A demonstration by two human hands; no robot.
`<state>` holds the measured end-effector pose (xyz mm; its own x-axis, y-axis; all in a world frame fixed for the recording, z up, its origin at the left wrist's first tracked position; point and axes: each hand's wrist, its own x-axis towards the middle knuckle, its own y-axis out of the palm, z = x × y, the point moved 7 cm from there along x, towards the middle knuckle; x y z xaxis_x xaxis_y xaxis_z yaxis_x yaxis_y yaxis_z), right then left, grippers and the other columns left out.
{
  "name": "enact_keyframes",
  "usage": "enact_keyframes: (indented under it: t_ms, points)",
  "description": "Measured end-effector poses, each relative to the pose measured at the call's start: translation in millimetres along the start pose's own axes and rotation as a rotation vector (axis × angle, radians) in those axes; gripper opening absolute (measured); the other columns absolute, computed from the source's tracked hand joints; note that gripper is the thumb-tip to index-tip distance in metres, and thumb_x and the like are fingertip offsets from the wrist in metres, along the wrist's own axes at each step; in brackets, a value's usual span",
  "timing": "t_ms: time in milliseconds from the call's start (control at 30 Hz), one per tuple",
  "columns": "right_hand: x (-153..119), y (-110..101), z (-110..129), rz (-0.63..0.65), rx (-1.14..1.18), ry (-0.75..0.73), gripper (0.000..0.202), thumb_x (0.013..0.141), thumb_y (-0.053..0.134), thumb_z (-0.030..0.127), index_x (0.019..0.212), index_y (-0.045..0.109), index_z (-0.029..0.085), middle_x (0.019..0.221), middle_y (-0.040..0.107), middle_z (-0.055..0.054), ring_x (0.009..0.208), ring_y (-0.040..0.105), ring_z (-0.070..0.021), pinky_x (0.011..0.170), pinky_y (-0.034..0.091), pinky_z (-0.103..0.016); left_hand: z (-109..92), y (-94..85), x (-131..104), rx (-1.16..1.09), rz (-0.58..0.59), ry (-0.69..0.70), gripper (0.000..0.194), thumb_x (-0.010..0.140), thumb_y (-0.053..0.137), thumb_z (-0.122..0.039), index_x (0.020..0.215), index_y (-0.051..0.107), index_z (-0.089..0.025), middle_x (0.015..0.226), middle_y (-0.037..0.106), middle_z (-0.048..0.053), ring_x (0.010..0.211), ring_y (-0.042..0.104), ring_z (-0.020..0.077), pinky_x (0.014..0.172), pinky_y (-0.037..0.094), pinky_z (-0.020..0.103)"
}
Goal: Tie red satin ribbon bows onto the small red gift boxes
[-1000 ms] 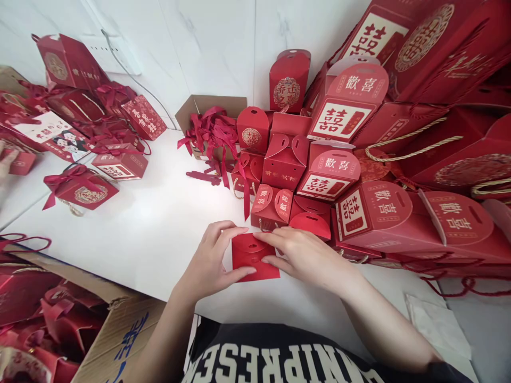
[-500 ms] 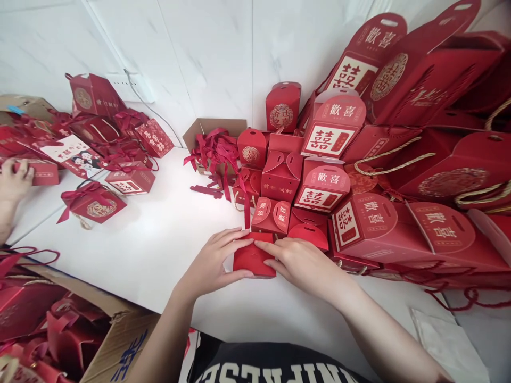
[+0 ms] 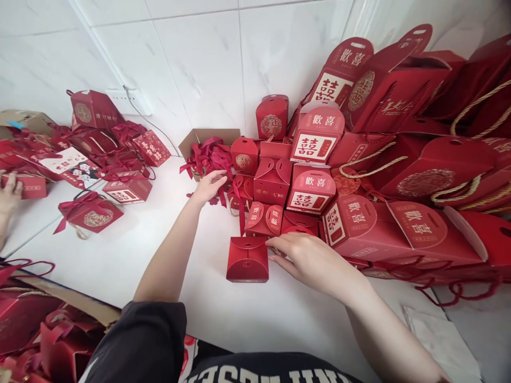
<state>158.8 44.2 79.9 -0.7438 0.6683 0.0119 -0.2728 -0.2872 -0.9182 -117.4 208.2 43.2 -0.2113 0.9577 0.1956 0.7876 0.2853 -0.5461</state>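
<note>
1. A small red gift box (image 3: 247, 260) stands on the white table (image 3: 211, 314) in front of the person, its two rounded top flaps folded inward, each with an oval slot.
2. The right hand (image 3: 309, 256) is at the box's right side. Its thumb and forefinger are parted, with a visible gap between them; the forefinger's tip is at the box's upper right corner, but whether it touches cannot be told.
3. The left hand (image 3: 209, 187) is well apart from that box, over the near edge of the dark-red ribbons (image 3: 211, 154). Its fingers are loosely bent, the thumb a little away from them; whether they have hold of a ribbon cannot be told.
4. The ribbons are heaped in an open cardboard box (image 3: 223, 135) near the wall, some spilling over its front.
5. Just behind the small gift box sits another flap-topped box (image 3: 263, 219) with pale lettering, beside a stack of red boxes bearing double-happiness characters, among them a white-panelled box (image 3: 317, 135).
6. At the far left, a co-worker's hand (image 3: 11, 187) rests on a red carton (image 3: 34, 184), near a ribbon-tied box (image 3: 93, 213).
</note>
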Motion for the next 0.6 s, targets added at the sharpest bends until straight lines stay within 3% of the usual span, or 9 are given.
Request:
enact_keyframes:
  t_ms: [100,233,433,600]
  points:
    - [-0.2,-0.3,0.2,0.007,-0.002,-0.008,0.017,0.098,0.054,0.023,0.111,0.064,0.018,0.096,0.07,-0.007,0.087,0.067,-0.0244,0.074,0.048,-0.034,5.6,22.8,9.1,-0.026,0.093,0.021,0.051,0.086,0.06,-0.025,0.136,0.056,-0.021,0.122,0.069,0.012,0.112,0.065,0.0214,0.1,0.051,0.038]
    - [-1.8,-3.1,-2.0,-0.001,0.002,0.007,0.016,0.099,0.053,0.023,0.109,0.064,0.018,0.093,0.07,-0.006,0.086,0.067,-0.0237,0.072,0.047,-0.033,4.6,30.9,12.3,-0.025,0.077,0.054,0.053,0.08,0.053,-0.009,0.134,0.057,-0.012,0.119,0.071,0.013,0.115,0.065,0.0189,0.103,0.049,0.032]
    - [-3.4,-5.3,-6.3,-0.01,0.019,0.015,0.017,0.1,0.051,0.024,0.109,0.064,0.018,0.094,0.07,-0.007,0.087,0.067,-0.0235,0.073,0.048,-0.033,-21.7,5.5,-7.9,0.031,-0.097,0.161,0.031,0.081,0.056,-0.016,0.107,0.072,-0.009,0.1,0.075,0.01,0.093,0.07,0.0175,0.092,0.053,0.028]
    - [-1.1,-6.2,-5.7,-0.074,0.106,-0.005,0.016,0.1,0.051,0.026,0.105,0.064,0.02,0.096,0.07,-0.006,0.087,0.066,-0.0229,0.075,0.048,-0.034,-68.3,-19.6,-53.2,0.097,-0.213,0.278,0.017,0.079,0.064,-0.022,0.089,0.076,-0.017,0.083,0.07,0.003,0.075,0.064,0.0144,0.074,0.053,0.026]
